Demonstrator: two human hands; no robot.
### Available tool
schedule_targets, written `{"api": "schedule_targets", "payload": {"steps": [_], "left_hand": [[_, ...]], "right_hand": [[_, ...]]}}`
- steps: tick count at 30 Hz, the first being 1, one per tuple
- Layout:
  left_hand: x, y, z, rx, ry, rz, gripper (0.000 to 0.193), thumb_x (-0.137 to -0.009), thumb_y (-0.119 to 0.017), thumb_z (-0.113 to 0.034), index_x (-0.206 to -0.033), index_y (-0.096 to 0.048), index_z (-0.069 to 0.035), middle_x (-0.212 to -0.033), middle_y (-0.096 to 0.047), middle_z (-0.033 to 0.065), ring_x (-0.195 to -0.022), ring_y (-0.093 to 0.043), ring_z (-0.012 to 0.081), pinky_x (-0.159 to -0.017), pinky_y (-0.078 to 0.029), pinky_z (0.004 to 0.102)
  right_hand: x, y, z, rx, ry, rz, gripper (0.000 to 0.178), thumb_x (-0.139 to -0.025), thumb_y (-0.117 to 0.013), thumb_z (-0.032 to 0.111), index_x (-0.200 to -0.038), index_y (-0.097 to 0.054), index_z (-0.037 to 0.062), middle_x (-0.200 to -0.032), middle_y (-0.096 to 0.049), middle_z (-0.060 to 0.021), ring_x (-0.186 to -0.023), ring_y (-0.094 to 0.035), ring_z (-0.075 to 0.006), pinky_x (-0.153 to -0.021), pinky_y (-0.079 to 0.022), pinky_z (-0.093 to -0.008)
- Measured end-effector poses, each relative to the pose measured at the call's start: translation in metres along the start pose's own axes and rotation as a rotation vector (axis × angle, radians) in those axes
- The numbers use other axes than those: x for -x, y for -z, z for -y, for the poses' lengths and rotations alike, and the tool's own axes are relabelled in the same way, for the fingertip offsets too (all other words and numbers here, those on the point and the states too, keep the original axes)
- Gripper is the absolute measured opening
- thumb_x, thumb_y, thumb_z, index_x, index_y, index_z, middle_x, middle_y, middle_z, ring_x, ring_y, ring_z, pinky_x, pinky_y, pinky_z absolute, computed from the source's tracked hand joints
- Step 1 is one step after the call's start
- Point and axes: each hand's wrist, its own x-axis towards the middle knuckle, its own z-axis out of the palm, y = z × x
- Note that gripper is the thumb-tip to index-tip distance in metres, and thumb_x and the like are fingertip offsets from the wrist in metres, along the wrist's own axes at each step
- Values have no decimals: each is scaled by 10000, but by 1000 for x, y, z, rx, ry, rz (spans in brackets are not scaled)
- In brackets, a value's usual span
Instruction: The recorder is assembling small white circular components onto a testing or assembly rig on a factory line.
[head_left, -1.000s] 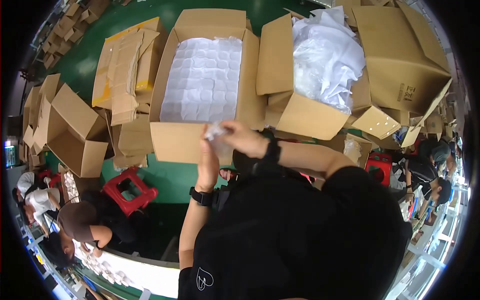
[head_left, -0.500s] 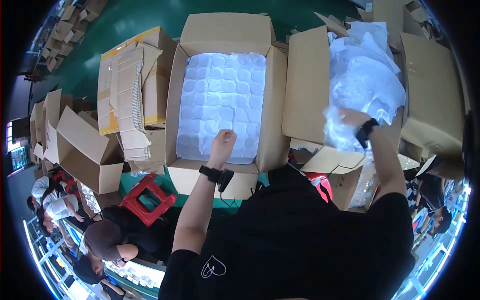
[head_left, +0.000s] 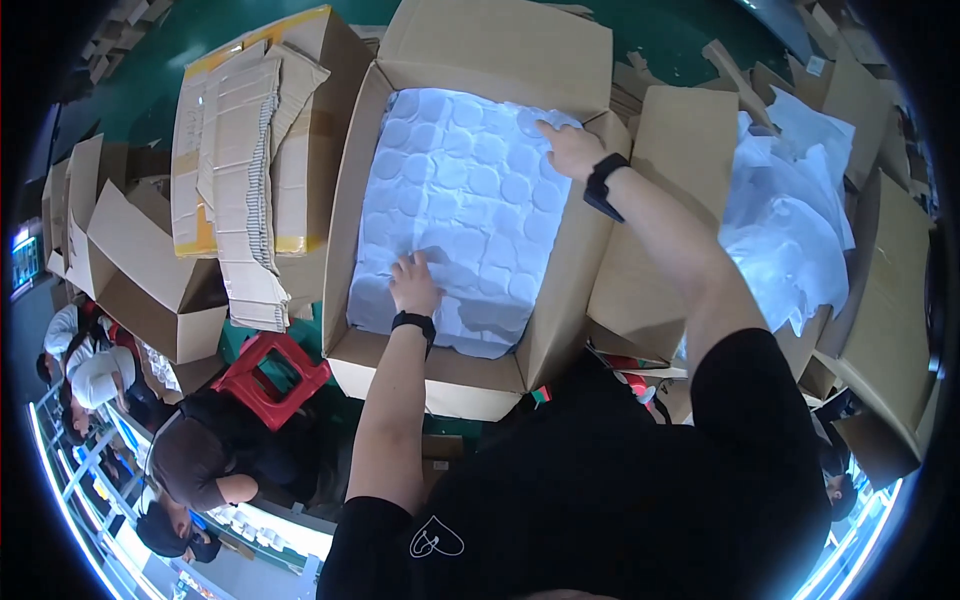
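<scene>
Before me an open cardboard box (head_left: pixel 566 275) holds a white sheet (head_left: pixel 470 215), and rows of round shapes press up through it. My left hand (head_left: pixel 415 287) rests on the sheet near the box's close edge, fingers apart. At the far right corner, my right hand (head_left: pixel 574 152) touches the sheet with its fingers stretched out. Nothing shows in either hand. To the right, a second open box (head_left: pixel 660 200) contains crumpled white sheets (head_left: pixel 785 235) and clear film. Both wrists carry a black band.
A taped box (head_left: pixel 335 130) with torn cardboard pieces (head_left: pixel 243 170) stands left, beside another open carton (head_left: pixel 150 255). A red plastic stool (head_left: pixel 272 380) is at the lower left, near a seated person (head_left: pixel 190 455). More cartons crowd the far right.
My right hand has left the clear film at the right-hand box and moved to the sheet's far right corner. My left hand has opened and shifted left onto the sheet. The view has turned.
</scene>
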Motion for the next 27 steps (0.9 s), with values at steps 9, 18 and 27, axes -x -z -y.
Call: {"api": "schedule_targets", "payload": {"steps": [9,18,27], "left_hand": [[2,40,18,114,17,-84,279,-745,-672,-98,-967,-509,-49,-1024,-544,183,-1012,-544,300,-897,-422,448],[62,142,-105,1660,-493,-235,252,-836,-481,86,-1046,-451,-49,-1333,-435,193,-1186,-470,258,-972,-373,362],[130,133,-389,887,-1573,351,327,-801,-479,-29,-1121,-451,-93,-1257,-520,117,-1211,-459,282,-974,-148,653]], "right_hand": [[-10,10,12,-100,-103,34,331,-814,-622,311,-998,-612,36,-881,-642,-186,-811,-621,-342,-751,-482,-407],[206,159,-20,-1078,-356,-472,202,-879,-614,151,-1017,-630,4,-924,-647,-30,-858,-585,-102,-768,-459,-254],[484,200,7,-738,-738,-1351,199,-884,-572,62,-1043,-610,-52,-1007,-628,-86,-946,-577,-138,-880,-443,-273]]}}
